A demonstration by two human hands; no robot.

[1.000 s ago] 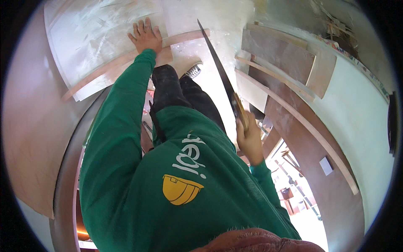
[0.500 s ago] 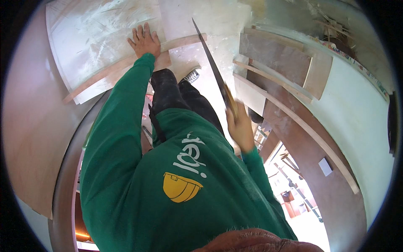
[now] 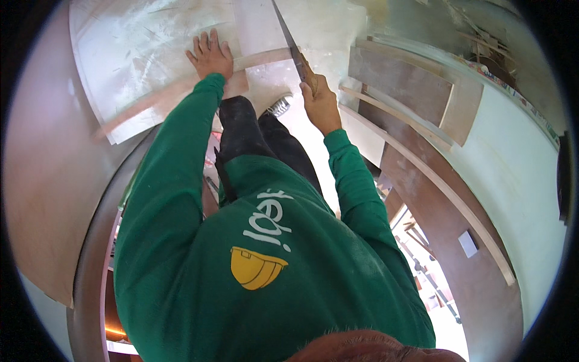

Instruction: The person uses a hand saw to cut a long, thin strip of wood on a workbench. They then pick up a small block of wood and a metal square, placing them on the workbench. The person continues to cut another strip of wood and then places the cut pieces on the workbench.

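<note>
My left hand [image 3: 211,60] lies with spread fingers on a pale, scuffed board [image 3: 132,42], its heel beside a long wooden strip [image 3: 145,102] that runs across the board. My right hand [image 3: 319,102] is closed round the wooden handle of a handsaw [image 3: 286,33], whose long blade points up and away from me. The blade crosses the strip near its right end; I cannot tell whether it touches it. Below, my dark-trousered legs show, with a grey laced shoe [image 3: 278,106].
At the right lie brown and pale panels [image 3: 401,75] with wooden strips [image 3: 452,193] and a small white square [image 3: 468,242]. A tall tan panel [image 3: 42,181] stands at the left. A bright opening with clutter [image 3: 422,271] shows at lower right.
My right hand and the saw have moved up and forward toward the far side, bringing the handle close to the strip. My left hand stays on the board.
</note>
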